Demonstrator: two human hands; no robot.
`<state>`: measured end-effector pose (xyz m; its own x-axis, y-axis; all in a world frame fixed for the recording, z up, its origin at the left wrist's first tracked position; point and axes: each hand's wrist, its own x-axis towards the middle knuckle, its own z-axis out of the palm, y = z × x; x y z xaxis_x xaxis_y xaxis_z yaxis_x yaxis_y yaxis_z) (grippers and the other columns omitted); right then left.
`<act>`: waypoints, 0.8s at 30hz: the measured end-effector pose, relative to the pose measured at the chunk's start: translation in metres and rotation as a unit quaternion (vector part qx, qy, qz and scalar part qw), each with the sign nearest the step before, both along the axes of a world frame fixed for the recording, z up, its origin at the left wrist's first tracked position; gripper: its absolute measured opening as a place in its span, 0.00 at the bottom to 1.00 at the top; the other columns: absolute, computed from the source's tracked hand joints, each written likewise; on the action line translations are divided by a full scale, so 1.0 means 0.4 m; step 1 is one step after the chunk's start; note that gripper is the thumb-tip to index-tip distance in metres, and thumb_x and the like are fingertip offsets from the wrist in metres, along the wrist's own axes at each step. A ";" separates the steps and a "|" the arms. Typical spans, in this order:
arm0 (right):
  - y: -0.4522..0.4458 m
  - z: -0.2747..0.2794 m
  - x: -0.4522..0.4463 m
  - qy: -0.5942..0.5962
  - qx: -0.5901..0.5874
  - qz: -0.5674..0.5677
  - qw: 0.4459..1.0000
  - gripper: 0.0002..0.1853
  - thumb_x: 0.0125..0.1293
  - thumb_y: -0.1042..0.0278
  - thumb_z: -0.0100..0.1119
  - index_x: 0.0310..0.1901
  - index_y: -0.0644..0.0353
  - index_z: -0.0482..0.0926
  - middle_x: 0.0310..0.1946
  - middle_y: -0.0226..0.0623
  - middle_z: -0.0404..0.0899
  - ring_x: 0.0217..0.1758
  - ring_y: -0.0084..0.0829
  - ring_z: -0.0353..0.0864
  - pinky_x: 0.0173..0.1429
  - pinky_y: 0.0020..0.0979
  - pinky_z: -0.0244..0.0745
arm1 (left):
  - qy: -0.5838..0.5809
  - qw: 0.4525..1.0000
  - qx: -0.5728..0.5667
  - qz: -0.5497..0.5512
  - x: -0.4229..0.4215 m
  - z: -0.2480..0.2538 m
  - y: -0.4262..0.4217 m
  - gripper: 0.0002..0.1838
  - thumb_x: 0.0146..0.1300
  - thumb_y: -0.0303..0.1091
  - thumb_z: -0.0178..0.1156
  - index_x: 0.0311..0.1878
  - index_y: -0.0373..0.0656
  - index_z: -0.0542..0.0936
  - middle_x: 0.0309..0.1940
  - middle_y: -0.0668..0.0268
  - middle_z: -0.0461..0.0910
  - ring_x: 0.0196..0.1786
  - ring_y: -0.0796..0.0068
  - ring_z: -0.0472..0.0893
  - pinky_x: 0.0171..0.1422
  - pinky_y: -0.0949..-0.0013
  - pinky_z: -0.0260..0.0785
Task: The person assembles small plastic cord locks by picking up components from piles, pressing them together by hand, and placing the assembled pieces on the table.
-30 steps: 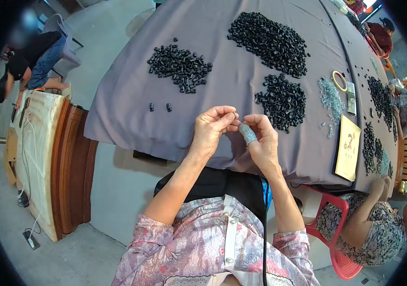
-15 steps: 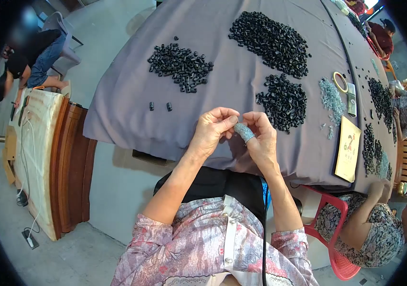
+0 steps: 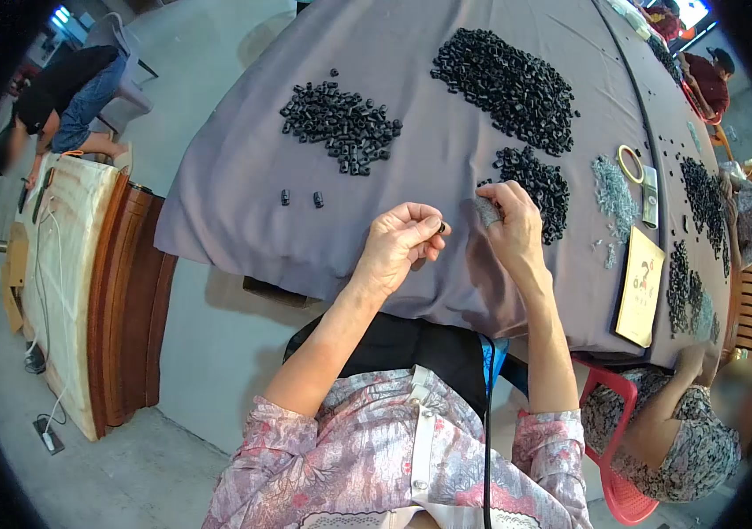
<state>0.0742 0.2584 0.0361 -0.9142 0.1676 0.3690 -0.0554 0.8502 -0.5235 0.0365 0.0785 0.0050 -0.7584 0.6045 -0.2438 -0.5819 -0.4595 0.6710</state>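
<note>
My left hand (image 3: pixel 404 245) is closed in a pinch over the grey cloth. Between its thumb and index finger sits a small black plastic part (image 3: pixel 442 227). My right hand (image 3: pixel 514 225) is at the near left edge of a pile of black parts (image 3: pixel 545 192), its fingers curled and the thumb close to the index finger. A grey speckled cover (image 3: pixel 487 211) wraps that thumb. Whatever its fingertips hold, if anything, is too small to make out. Two single black parts, one of them a ribbed-looking piece (image 3: pixel 318 200), stand apart on the cloth left of my hands.
A larger black pile (image 3: pixel 506 88) and another pile (image 3: pixel 341 128) lie farther back. To the right are clear small pieces (image 3: pixel 614 189), a tape roll (image 3: pixel 630 164) and a yellow booklet (image 3: pixel 639 286). A person sits on a red chair (image 3: pixel 610 414); others work around.
My right hand has moved away from my left hand, to the right and slightly farther back, to the near black pile. My left hand stays in place, and its black part now shows.
</note>
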 end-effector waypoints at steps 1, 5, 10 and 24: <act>0.005 -0.009 -0.011 -0.007 0.029 0.000 1.000 0.12 0.44 0.82 0.54 0.34 0.61 0.78 0.31 0.39 0.73 0.39 0.41 0.73 0.43 0.37 0.70 | 0.003 1.000 -0.001 0.001 -0.002 0.002 -0.001 0.04 0.62 0.28 0.56 0.36 0.38 0.76 0.30 0.61 0.79 0.26 0.79 0.76 0.30 0.78 0.69; 0.012 -0.031 -0.036 -0.007 0.116 0.002 0.993 0.15 0.41 0.82 0.54 0.34 0.60 0.78 0.30 0.38 0.72 0.38 0.41 0.72 0.42 0.38 0.69 | -0.030 0.998 0.061 0.004 -0.015 -0.008 -0.020 0.04 0.62 0.28 0.55 0.36 0.38 0.75 0.31 0.61 0.78 0.28 0.79 0.75 0.30 0.77 0.68; 0.012 -0.027 -0.031 -0.004 0.110 0.025 0.994 0.13 0.41 0.80 0.58 0.33 0.59 0.78 0.30 0.37 0.72 0.37 0.40 0.72 0.43 0.38 0.67 | -0.026 0.994 0.109 -0.003 -0.031 -0.017 -0.038 0.03 0.62 0.28 0.55 0.36 0.39 0.75 0.32 0.62 0.78 0.30 0.80 0.75 0.32 0.76 0.67; 0.017 0.007 -0.065 -0.007 0.034 0.009 0.999 0.15 0.43 0.83 0.47 0.34 0.61 0.76 0.31 0.39 0.75 0.40 0.42 0.73 0.45 0.38 0.68 | 0.010 0.992 0.129 -0.011 -0.026 -0.030 -0.032 0.06 0.62 0.29 0.56 0.41 0.38 0.77 0.34 0.62 0.78 0.33 0.79 0.75 0.35 0.75 0.67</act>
<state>0.0483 0.2651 0.0388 -0.9220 0.1265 0.3658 -0.0635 0.8829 -0.4653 0.0262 0.0657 -0.0068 -0.7473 0.6614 -0.0645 -0.5817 -0.6042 0.5445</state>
